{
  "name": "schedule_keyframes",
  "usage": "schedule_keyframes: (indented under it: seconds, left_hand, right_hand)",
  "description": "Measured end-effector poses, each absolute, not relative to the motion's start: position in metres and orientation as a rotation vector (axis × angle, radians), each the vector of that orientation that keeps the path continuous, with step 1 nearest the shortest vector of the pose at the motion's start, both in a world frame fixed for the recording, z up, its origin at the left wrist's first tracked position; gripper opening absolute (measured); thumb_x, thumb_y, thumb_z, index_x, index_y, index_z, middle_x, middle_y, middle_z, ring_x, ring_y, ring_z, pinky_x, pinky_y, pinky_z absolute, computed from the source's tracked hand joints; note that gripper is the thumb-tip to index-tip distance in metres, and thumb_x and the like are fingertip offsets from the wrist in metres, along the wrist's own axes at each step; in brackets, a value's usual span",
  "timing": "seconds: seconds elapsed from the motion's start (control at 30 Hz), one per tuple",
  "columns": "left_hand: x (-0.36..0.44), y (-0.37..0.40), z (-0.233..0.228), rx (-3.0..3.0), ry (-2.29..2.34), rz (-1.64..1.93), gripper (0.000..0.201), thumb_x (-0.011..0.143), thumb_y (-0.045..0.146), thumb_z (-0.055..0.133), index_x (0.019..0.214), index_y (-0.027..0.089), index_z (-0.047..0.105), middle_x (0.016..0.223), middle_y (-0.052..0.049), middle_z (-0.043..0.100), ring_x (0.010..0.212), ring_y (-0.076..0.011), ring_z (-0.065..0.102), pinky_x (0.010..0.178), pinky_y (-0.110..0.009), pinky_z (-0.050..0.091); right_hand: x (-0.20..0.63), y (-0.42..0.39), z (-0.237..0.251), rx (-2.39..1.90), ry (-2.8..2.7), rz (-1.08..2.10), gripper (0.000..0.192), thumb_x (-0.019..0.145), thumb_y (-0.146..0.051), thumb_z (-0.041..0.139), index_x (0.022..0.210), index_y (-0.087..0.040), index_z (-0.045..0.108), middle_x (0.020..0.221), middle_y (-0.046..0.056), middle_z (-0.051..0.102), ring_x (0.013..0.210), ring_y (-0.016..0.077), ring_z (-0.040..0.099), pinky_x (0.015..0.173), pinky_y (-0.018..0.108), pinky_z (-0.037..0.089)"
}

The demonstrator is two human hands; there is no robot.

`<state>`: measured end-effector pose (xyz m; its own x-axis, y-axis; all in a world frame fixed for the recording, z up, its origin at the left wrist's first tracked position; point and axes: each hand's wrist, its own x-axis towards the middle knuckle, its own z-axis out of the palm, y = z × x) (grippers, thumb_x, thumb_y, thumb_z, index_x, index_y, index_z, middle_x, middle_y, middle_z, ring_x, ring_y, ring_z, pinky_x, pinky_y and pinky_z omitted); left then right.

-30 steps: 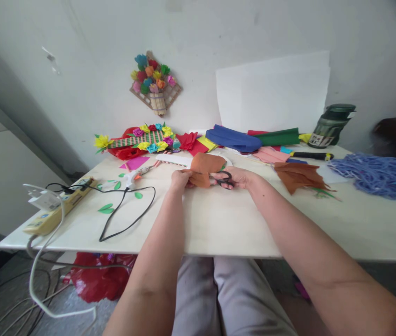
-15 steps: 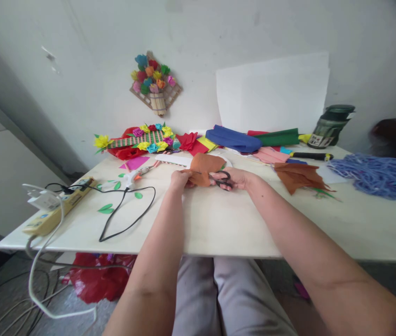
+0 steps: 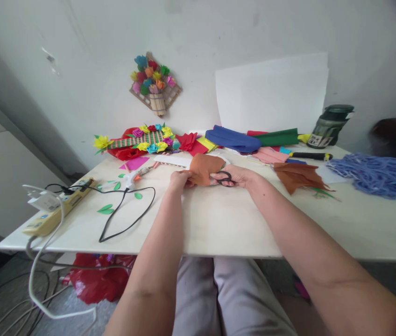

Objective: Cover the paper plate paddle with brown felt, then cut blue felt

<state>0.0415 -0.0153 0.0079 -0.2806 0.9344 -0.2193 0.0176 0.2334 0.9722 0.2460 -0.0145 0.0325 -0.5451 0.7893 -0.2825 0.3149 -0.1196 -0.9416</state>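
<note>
The left hand [image 3: 181,179] pinches a brown sheet [image 3: 205,166], the right hand [image 3: 240,176] grips black scissors [image 3: 229,177] (blue strings [image 3: 380,176] lie right).

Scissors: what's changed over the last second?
The black-handled scissors in the right hand look more closed at the grip, and the blade seen across the brown sheet earlier no longer shows. Nothing was taken up or let go. The left hand still grips the sheet; the glue gun stayed put.

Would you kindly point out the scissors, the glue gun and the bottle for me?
Scissors [image 3: 229,177], head view: on the black handle.
Glue gun [image 3: 129,180], head view: on the white body.
Bottle [image 3: 328,127], head view: on its side, below the lid.
</note>
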Motion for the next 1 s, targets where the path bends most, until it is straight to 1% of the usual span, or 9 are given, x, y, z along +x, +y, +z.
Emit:
schedule_keyframes:
  seconds: [0.13, 0.37, 0.57, 0.67, 0.77, 0.87, 1.0]
  left_hand:
    - [0.044, -0.018, 0.009, 0.923, 1.527, 1.190, 0.009, 0.073, 0.012, 0.063, 0.081, 0.009, 0.060, 0.050, 0.001, 0.057, 0.039, -0.0100, 0.053, 0.047, -0.023, 0.049]
    - [0.047, -0.023, 0.011, 0.964, 1.435, 1.142, 0.016, 0.071, 0.023, 0.069, 0.078, 0.011, 0.061, 0.048, 0.001, 0.055, 0.040, -0.0095, 0.052, 0.047, -0.022, 0.048]
    - [0.046, -0.020, 0.010, 0.912, 1.487, 1.085, 0.007, 0.075, 0.008, 0.061, 0.081, 0.010, 0.058, 0.052, -0.003, 0.060, 0.045, -0.0131, 0.058, 0.050, -0.024, 0.049]
    - [0.045, -0.019, 0.011, 0.885, 1.451, 1.083, 0.006, 0.076, 0.005, 0.059, 0.079, 0.011, 0.057, 0.053, -0.003, 0.060, 0.047, -0.0117, 0.058, 0.052, -0.023, 0.049]
    - [0.044, -0.020, 0.012, 0.839, 1.435, 1.106, 0.009, 0.076, 0.004, 0.058, 0.076, 0.013, 0.055, 0.053, 0.000, 0.058, 0.048, -0.0096, 0.056, 0.053, -0.021, 0.049]
    - [0.043, -0.019, 0.012, 0.778, 1.426, 1.133, 0.012, 0.076, 0.004, 0.059, 0.072, 0.014, 0.055, 0.053, 0.001, 0.057, 0.048, -0.0086, 0.055, 0.054, -0.020, 0.049]
    - [0.042, -0.017, 0.010, 0.765, 1.398, 1.144, 0.012, 0.073, 0.003, 0.062, 0.071, 0.014, 0.056, 0.055, 0.000, 0.057, 0.050, -0.0094, 0.056, 0.056, -0.022, 0.049]
  right_hand:
    - [0.252, -0.014, 0.033, -1.236, -1.808, 1.712, 0.044, 0.064, -0.052, 0.073, 0.073, -0.010, 0.061, 0.041, -0.006, 0.045, 0.033, 0.0006, 0.033, 0.032, 0.012, 0.020]
    - [0.257, -0.011, 0.030, -1.184, -1.840, 1.710, 0.044, 0.064, -0.052, 0.073, 0.073, -0.010, 0.061, 0.041, -0.006, 0.046, 0.033, 0.0008, 0.034, 0.032, 0.013, 0.023]
    - [0.257, -0.009, 0.027, -1.193, -1.850, 1.714, 0.044, 0.063, -0.051, 0.073, 0.074, -0.011, 0.060, 0.041, -0.005, 0.048, 0.032, 0.0015, 0.036, 0.033, 0.014, 0.024]
    - [0.257, -0.007, 0.024, -1.186, -1.854, 1.738, 0.048, 0.063, -0.055, 0.072, 0.077, -0.011, 0.060, 0.042, -0.004, 0.050, 0.031, 0.0021, 0.036, 0.033, 0.014, 0.025]
    - [0.259, -0.008, 0.024, -1.155, -1.852, 1.777, 0.050, 0.064, -0.058, 0.070, 0.078, -0.011, 0.059, 0.042, -0.004, 0.050, 0.031, 0.0031, 0.038, 0.032, 0.015, 0.025]
    - [0.260, -0.010, 0.025, -1.125, -1.831, 1.833, 0.049, 0.068, -0.058, 0.067, 0.076, -0.011, 0.058, 0.043, -0.003, 0.051, 0.031, 0.0039, 0.039, 0.031, 0.015, 0.027]
    - [0.259, -0.006, 0.020, -1.102, -1.803, 1.866, 0.046, 0.071, -0.058, 0.064, 0.075, -0.013, 0.056, 0.044, -0.002, 0.052, 0.032, 0.0049, 0.040, 0.032, 0.016, 0.031]
